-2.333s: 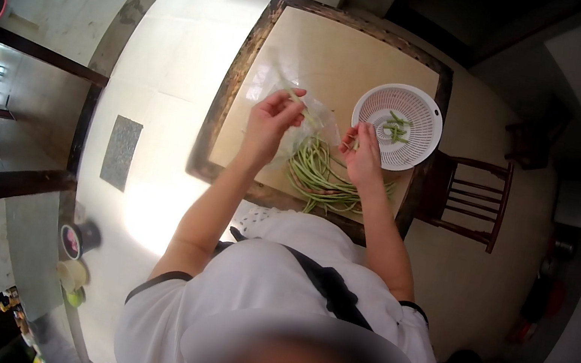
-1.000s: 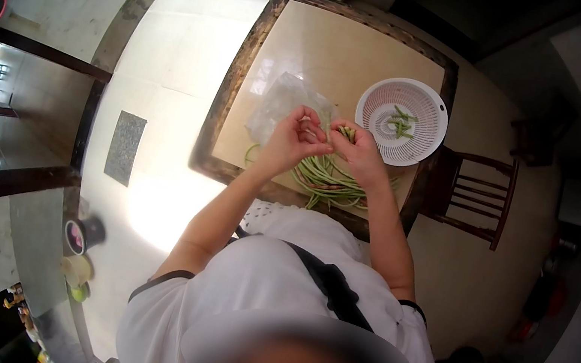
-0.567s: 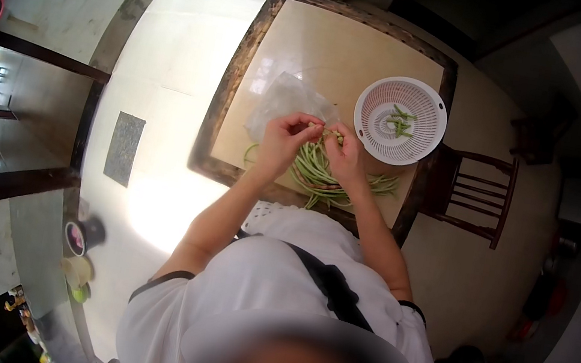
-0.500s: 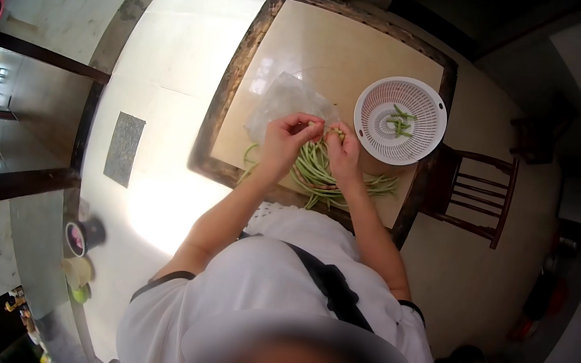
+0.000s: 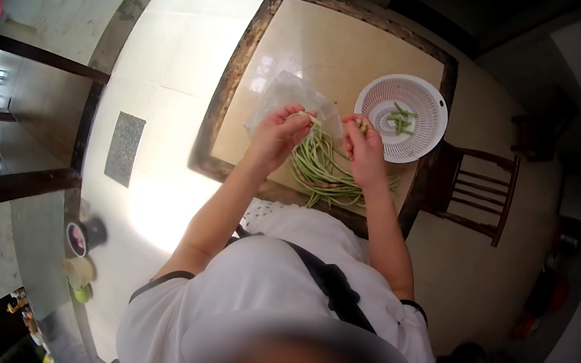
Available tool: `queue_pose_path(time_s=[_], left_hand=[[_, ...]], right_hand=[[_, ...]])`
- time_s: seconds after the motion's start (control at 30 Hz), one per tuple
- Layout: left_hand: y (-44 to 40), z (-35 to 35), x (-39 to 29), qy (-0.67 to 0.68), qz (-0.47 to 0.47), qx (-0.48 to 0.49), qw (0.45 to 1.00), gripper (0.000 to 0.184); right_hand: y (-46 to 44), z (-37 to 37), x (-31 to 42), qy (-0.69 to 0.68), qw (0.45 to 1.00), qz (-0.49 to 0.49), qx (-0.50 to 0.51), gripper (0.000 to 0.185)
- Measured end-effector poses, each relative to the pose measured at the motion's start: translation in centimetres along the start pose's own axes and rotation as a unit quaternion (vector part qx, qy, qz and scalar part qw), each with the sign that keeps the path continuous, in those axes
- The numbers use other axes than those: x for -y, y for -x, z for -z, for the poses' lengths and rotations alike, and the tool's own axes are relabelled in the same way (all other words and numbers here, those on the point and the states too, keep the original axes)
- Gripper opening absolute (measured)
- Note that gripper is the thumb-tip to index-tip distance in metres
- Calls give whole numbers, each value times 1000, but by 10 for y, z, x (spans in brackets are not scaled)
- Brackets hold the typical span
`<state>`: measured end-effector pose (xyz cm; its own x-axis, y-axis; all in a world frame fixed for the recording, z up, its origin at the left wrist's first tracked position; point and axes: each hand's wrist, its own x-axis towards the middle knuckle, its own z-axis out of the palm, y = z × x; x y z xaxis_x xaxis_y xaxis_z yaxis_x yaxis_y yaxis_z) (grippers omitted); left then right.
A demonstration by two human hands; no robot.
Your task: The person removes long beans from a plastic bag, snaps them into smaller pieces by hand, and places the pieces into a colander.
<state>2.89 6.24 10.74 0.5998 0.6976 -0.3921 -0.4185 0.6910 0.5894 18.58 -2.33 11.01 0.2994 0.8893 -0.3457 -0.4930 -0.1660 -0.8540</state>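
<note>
My left hand (image 5: pixel 280 136) is closed on a long green bean (image 5: pixel 309 117), whose pale end sticks out from the fingertips toward the right. My right hand (image 5: pixel 363 151) is closed as well, with short green bean pieces (image 5: pixel 362 127) showing at its fingers. A gap separates the two hands. Below and between them, a heap of long green beans (image 5: pixel 322 171) lies on the table near my body. Behind my left hand is a crumpled clear plastic bag (image 5: pixel 286 90). To the right of my right hand stands a white colander (image 5: pixel 428 106) holding several bean pieces (image 5: pixel 401 119).
The table (image 5: pixel 351 39) has a dark, worn wooden border. A wooden chair (image 5: pixel 483 189) stands at its right side. On the floor to the left are a grey mat (image 5: pixel 124 147), a dark bucket (image 5: pixel 94 232) and a beige container (image 5: pixel 77 272).
My hands have moved apart: the left a little to the left, the right to the right toward the colander. The bean heap and colander stay in place.
</note>
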Motion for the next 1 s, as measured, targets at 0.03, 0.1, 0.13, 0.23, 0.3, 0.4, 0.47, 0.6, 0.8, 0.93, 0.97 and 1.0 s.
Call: queue_pose_path(time_s=[0.03,0.1,0.13,0.23,0.3,0.4,0.47,0.6,0.8,0.93,0.97,1.0], left_hand=[[0,0,1,5,27,21,999,28],[1,-2,0,-4,27,30,999,29],[3,-2,0,-12,27,37,999,29],[6,-3,-3,-32,21,36,999,31],[10,-1,1,-91,-6,41,995,32],[16,6,2,-185,-13,50,981,33],[20,13,1,-216,4,50,975,33],[27,35,-3,-197,54,46,978,33],[32,52,-6,-114,84,49,989,36],[32,58,-7,-128,91,78,984,33],[31,61,-6,-128,93,78,984,33],[29,63,-4,-109,93,75,987,28]], right_hand=[[3,-2,0,0,1000,0,-2,6],[8,-15,1,315,932,178,5,8],[9,-18,3,315,933,176,8,8],[12,-27,5,404,871,279,13,9],[13,-30,3,458,839,293,13,12],[13,-32,-4,494,804,323,71,15],[8,-31,-9,495,800,326,92,16],[-10,-28,-22,469,823,305,97,18],[-24,-39,-8,444,853,270,39,8],[-39,-29,-6,441,857,266,-21,6],[-40,-28,-5,451,852,264,-20,6],[-40,-28,-3,461,848,261,-19,6]])
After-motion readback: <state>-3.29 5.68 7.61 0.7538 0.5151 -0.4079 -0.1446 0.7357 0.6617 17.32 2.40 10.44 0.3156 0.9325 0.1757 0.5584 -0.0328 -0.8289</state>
